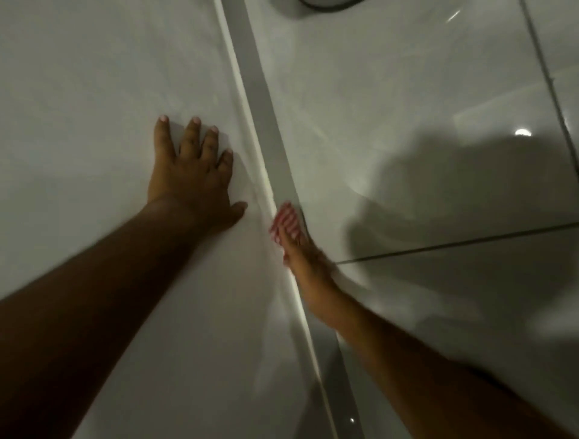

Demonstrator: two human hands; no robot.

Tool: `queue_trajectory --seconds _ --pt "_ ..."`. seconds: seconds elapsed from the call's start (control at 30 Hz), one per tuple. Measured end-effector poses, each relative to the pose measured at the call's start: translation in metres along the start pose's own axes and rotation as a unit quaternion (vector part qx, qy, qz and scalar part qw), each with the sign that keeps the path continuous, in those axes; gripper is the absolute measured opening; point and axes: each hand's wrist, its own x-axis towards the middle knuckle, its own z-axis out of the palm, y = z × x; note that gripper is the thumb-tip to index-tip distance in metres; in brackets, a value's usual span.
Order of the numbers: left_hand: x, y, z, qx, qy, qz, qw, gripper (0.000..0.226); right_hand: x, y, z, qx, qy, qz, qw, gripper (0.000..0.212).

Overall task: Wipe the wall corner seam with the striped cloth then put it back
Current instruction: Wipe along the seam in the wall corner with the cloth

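The wall corner seam (pixel 266 103) runs as a grey strip with a white edge from the top centre down to the bottom right of centre. My right hand (pixel 308 266) is blurred and presses a red-and-white striped cloth (pixel 285 222) against the seam, the cloth showing above my fingers. My left hand (pixel 192 169) lies flat on the white wall panel to the left of the seam, fingers spread, holding nothing.
Glossy white tiles (pixel 423 94) with dark grout lines fill the right side, carrying shadows and light reflections. A dark round object (pixel 326 3) shows partly at the top edge. The smooth white panel (pixel 78 94) covers the left side.
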Motion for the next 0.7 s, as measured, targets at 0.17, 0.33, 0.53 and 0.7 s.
queue_trajectory --seconds 0.17,0.33,0.53,0.7 --pt "0.002 -0.001 0.001 -0.011 0.003 -0.008 1.000 0.099 0.012 -0.019 -0.009 -0.034 -0.009 -0.023 0.999 0.069" --pt "0.009 0.007 0.006 0.002 0.006 -0.010 1.000 0.101 0.117 -0.063 -0.018 -0.066 -0.019 0.021 0.997 0.072" --pt "0.008 0.006 0.005 -0.006 0.003 -0.010 1.000 0.097 0.036 -0.015 -0.008 -0.092 -0.013 0.037 0.995 0.058" --pt "0.010 0.006 0.003 -0.017 0.002 -0.017 1.000 0.098 0.100 -0.049 -0.018 -0.052 -0.051 0.006 0.997 0.075"
